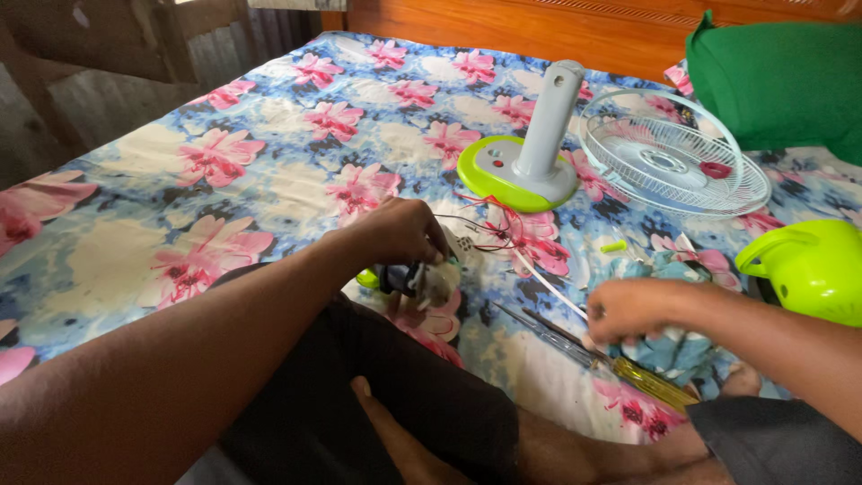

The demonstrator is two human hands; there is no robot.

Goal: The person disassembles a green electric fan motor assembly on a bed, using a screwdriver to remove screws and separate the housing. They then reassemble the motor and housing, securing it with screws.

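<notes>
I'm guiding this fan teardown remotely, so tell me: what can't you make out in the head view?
- Motor part: mostly covered by the left hand; details blurred.
- Right hand: fist closed, so what it pinches is hidden.
- Screwdriver: partly under that hand.
- Green housing: cut off by the right edge.
- Wires: too thin to trace.

Soft, even daylight, nothing harsh

Bright on the bedsheet [269,171], dim in the top-left corner; faint shadows under the arms, slight motion blur on the right hand [628,310].
</notes>
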